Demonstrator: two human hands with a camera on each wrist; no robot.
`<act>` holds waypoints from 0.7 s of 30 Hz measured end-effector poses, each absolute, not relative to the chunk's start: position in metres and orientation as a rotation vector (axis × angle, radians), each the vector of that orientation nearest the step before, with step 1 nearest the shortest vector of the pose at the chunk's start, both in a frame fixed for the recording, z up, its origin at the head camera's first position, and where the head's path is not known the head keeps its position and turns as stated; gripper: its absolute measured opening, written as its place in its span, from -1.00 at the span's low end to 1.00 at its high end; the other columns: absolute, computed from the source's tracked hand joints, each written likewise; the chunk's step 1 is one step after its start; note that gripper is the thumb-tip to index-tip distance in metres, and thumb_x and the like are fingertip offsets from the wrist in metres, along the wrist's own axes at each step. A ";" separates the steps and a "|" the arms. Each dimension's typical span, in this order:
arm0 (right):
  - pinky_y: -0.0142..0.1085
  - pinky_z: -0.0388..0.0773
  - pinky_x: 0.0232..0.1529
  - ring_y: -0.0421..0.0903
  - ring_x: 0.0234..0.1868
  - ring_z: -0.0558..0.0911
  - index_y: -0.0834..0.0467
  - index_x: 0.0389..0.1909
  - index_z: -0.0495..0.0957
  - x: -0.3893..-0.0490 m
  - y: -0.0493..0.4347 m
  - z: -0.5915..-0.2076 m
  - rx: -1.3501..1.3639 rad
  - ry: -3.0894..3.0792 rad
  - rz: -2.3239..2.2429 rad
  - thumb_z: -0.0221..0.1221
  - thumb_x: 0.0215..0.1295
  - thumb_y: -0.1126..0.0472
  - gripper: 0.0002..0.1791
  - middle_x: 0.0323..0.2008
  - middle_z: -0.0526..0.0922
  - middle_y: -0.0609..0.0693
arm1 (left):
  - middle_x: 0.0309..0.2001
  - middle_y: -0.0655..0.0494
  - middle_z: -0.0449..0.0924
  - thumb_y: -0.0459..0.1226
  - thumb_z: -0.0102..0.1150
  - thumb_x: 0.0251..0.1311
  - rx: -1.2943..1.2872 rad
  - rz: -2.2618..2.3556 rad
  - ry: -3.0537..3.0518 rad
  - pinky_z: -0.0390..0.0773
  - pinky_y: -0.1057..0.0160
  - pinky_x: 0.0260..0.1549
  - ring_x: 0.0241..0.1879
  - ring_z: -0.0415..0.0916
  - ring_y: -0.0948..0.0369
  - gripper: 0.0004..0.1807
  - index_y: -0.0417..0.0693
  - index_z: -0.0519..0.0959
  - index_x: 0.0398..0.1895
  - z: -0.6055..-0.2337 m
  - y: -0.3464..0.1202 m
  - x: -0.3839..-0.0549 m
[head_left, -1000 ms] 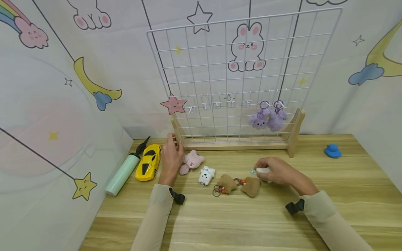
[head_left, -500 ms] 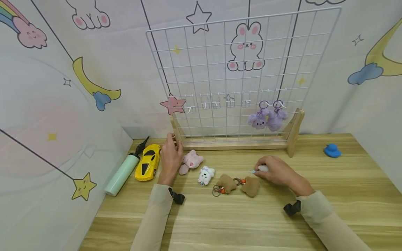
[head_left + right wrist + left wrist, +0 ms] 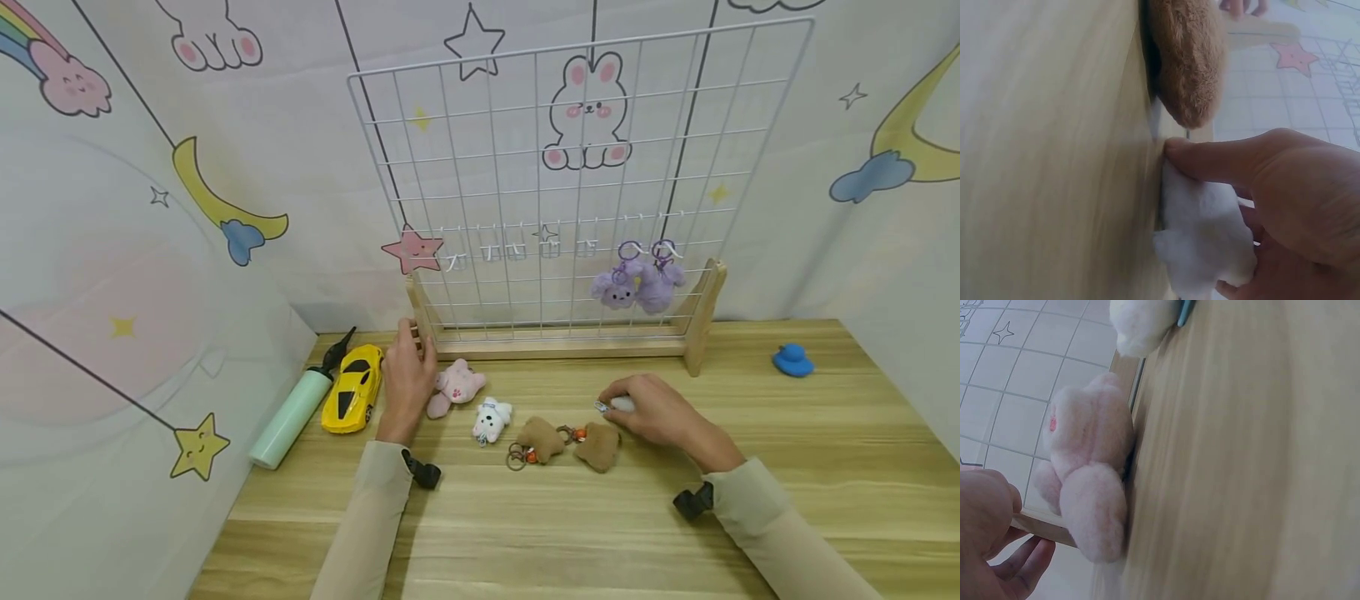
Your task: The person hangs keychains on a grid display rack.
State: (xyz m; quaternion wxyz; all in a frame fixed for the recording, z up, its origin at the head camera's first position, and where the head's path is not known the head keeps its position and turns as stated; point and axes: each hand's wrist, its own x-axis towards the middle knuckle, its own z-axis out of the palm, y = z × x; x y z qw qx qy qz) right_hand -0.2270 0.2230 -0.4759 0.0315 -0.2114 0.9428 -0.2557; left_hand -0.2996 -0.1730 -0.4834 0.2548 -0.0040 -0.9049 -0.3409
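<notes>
My left hand (image 3: pixel 408 377) grips the left leg of the grid rack's wooden stand (image 3: pixel 562 346), thumb on one side and fingers on the other. Beside it lies a pink plush keychain (image 3: pixel 461 383), seen close in the left wrist view. My right hand (image 3: pixel 660 412) pinches a white plush keychain (image 3: pixel 1204 231) low over the table, with its small metal clasp (image 3: pixel 602 407) poking out past the fingertips. Much of that plush is hidden by the hand. Just left of the right hand lies a brown plush keychain (image 3: pixel 598 447), near another brown plush (image 3: pixel 542 440) and a white dog plush (image 3: pixel 492 419).
Two purple plush keychains (image 3: pixel 656 287) hang from hooks at the right of the white wire grid (image 3: pixel 517 167); several bare hooks (image 3: pixel 550 247) line the same row. A yellow toy car (image 3: pixel 353 389) and a green hand pump (image 3: pixel 292 418) lie left. A blue hat (image 3: pixel 792 360) sits right.
My right hand has shifted slightly left with the white plush keychain, and its clasp now sits closer to the fingertips. The left hand has stayed on the stand.
</notes>
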 end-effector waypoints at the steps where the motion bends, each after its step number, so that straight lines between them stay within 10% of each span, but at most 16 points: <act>1: -0.30 0.57 -0.29 -0.21 -0.30 0.64 0.10 -0.02 0.83 -0.227 0.223 -0.476 -0.653 2.903 -0.792 0.41 0.43 0.16 -0.82 -0.12 0.86 0.03 | 0.19 -0.28 0.73 -0.22 0.17 0.60 -0.012 -0.926 -2.457 0.82 -0.14 0.00 0.08 0.80 -0.17 -0.66 -0.19 0.46 0.28 -0.483 -0.173 -0.300; 9: -0.27 0.55 -0.29 -0.30 -0.39 0.61 -0.13 -0.31 0.84 -0.226 0.220 -0.482 -0.677 2.967 -0.787 0.50 0.35 0.03 -0.94 -0.32 0.84 -0.21 | 0.19 -0.27 0.73 -0.22 0.17 0.60 -0.014 -0.927 -2.454 0.82 -0.13 -0.02 0.07 0.81 -0.15 -0.65 -0.19 0.46 0.29 -0.484 -0.172 -0.299; 21: 0.01 0.74 -0.18 -0.04 -0.23 0.80 0.01 -0.24 0.85 -0.224 0.219 -0.477 -0.653 3.093 -0.572 0.46 0.38 0.12 -0.94 -0.22 0.88 -0.06 | 0.21 -0.27 0.73 -0.21 0.18 0.60 -0.001 -0.933 -2.468 0.82 -0.13 0.00 0.08 0.81 -0.15 -0.64 -0.18 0.46 0.30 -0.483 -0.172 -0.300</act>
